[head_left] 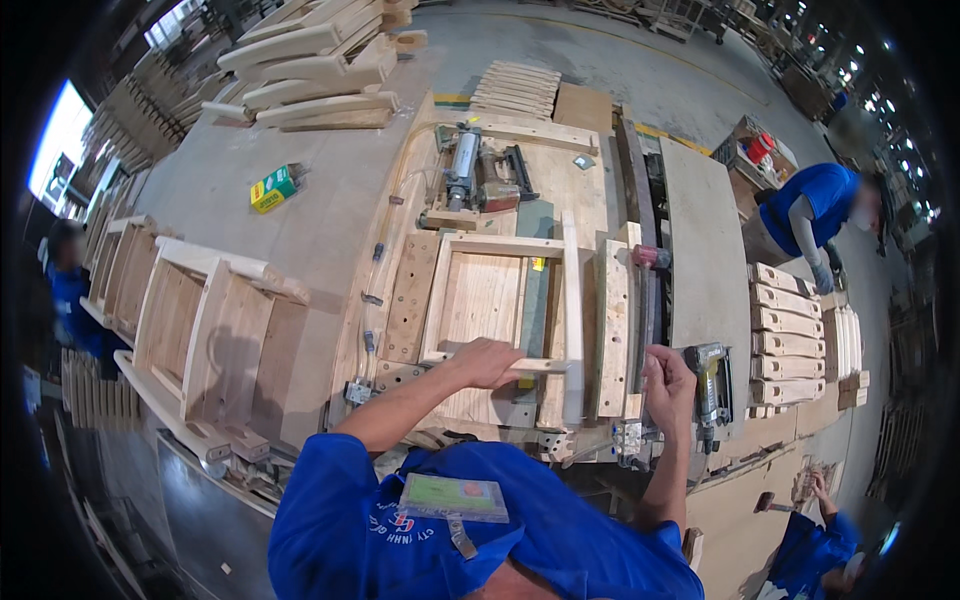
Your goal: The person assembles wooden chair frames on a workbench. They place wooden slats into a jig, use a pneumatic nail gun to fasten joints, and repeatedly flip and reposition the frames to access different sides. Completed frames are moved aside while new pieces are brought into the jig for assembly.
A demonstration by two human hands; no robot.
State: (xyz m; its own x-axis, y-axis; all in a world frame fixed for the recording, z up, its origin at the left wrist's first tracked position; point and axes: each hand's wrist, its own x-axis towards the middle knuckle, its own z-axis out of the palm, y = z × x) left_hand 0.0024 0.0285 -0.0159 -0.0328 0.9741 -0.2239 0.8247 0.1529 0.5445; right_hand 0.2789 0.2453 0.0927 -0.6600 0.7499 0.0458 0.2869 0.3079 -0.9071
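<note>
A pale wooden frame of joined rails lies on the workbench in front of me. My left hand is closed over its near rail, towards the left part. On the right, my right hand is closed at the lower end of the handle of a mallet with a dark red head. The mallet is to the right of the frame, over a wooden block with holes. The frame's right side piece stands long and pale, its near end blurred.
Nail guns lie beyond the frame; another nail gun is right of my right hand. A green-yellow box rests on the left table, near assembled wooden frames. Stacked wooden parts stand at right, beside a co-worker.
</note>
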